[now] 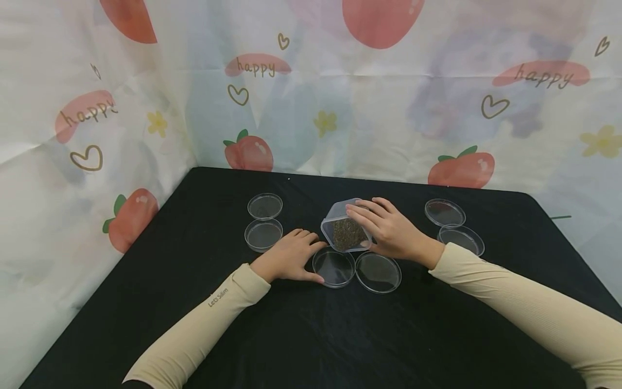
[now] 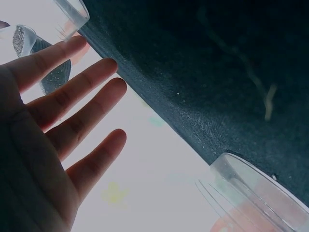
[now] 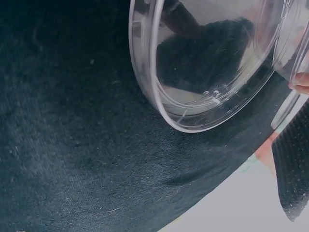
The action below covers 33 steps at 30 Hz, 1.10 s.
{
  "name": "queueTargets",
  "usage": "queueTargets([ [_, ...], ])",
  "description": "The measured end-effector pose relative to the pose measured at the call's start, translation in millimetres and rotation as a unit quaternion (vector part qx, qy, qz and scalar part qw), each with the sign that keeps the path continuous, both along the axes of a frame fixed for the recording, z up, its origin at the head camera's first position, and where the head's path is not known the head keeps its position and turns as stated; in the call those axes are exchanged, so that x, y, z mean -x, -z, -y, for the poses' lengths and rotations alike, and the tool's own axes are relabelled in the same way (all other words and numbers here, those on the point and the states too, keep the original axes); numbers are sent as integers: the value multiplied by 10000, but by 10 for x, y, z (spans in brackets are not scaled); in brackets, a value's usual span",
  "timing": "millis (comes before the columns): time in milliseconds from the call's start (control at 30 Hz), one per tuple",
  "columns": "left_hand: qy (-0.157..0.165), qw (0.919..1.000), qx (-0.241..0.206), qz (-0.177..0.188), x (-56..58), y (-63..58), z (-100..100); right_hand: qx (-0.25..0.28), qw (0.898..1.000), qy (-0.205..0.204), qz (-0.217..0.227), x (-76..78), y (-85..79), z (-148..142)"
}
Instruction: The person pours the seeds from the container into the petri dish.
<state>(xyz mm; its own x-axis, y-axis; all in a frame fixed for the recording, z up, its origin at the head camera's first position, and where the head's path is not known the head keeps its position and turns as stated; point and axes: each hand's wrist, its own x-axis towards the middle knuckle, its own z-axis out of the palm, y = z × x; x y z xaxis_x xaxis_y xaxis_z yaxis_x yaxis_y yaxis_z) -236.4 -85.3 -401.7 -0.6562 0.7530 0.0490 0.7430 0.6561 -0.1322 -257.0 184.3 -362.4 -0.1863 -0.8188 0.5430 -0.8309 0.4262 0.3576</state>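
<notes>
My right hand [image 1: 396, 229] grips a translucent plastic tub [image 1: 335, 212], tipped with its mouth toward me, and brown, soil-like grains [image 1: 349, 234] lie inside. Close below its lower edge is a clear petri dish [image 1: 333, 268]. My left hand [image 1: 291, 256] is at this dish's left side, thumb and index finger at the rim; in the left wrist view the other fingers [image 2: 91, 89] are straight and spread. A second petri dish [image 1: 378, 273] sits just right of the first. In the right wrist view, a left fingertip [image 3: 300, 86] shows at the first dish's edge.
Two petri dishes, one far [image 1: 264, 206] and one nearer [image 1: 263, 235], lie on the left of the black tablecloth [image 1: 311, 340]. Another pair, a far dish [image 1: 445, 213] and a nearer dish [image 1: 461, 240], lies behind my right forearm. A printed curtain [image 1: 311, 108] closes off the back.
</notes>
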Motion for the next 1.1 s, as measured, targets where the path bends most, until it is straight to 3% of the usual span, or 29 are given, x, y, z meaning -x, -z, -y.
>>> queueTargets([
  [1100,-33,10000,43,-26,-1,13,-5,-87,10000,12,-8,-21,-16,-6],
])
